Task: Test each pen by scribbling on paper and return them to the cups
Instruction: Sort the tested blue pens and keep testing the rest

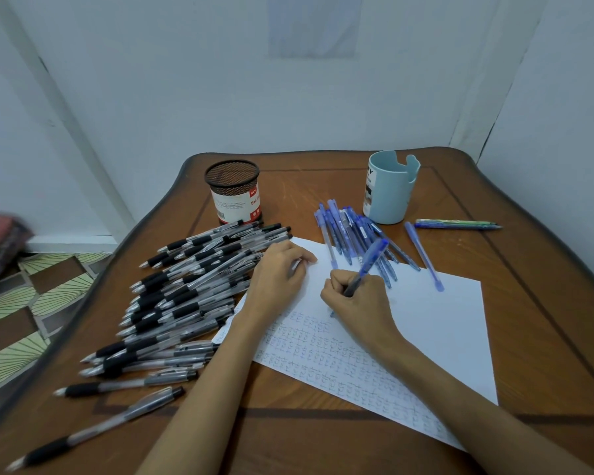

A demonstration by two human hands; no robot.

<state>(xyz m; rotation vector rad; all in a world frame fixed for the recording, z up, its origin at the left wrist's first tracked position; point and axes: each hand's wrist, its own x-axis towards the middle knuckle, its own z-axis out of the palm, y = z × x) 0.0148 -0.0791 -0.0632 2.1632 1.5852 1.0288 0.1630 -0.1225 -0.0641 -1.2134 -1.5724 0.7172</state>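
At the bench's (323, 440) middle, the right grip (357, 299) pinches a blue pen (371, 258), its tip on the paper (443, 320). The left grip (278, 272) rests curled on the paper's far corner; whether it holds anything, I cannot tell. Black pens (172, 296) crowd the left edge. The mesh cup (232, 190) and the blue cup (388, 190) stand near the far edge.
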